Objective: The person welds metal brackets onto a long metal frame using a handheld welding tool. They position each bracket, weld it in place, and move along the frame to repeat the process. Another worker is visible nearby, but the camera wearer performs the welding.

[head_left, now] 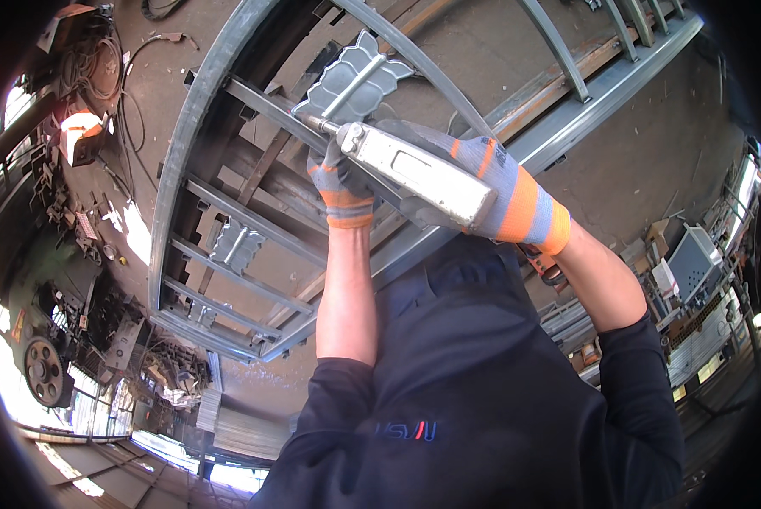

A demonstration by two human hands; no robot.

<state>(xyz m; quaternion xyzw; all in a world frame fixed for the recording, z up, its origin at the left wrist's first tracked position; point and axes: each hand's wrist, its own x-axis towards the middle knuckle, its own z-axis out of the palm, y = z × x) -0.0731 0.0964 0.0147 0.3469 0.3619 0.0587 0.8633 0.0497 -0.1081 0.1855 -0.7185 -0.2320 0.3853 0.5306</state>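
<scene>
My right hand point(503, 191), in a grey glove with orange bands, is closed round a white, boxy power tool point(418, 170). A slim metal spindle point(319, 124) sticks out of the tool's left end, close to a steel crossbar point(270, 109) of a curved metal frame point(172, 161). Closed about the tool's front end is my left hand point(342, 188), gloved alike; its fingers are partly hidden. Just beyond the spindle lies a grey leaf-shaped metal ornament point(359, 83) with a raised middle rib. Whether the spindle touches the crossbar or the ornament I cannot tell.
Smaller leaf ornaments point(238, 244) sit between the frame's lower bars. Cables point(126, 102) and an orange-and-white box point(82, 136) lie on the floor at left. A wheeled machine point(48, 371) stands at lower left. Metal stock point(579, 327) and a perforated panel point(694, 265) are at right.
</scene>
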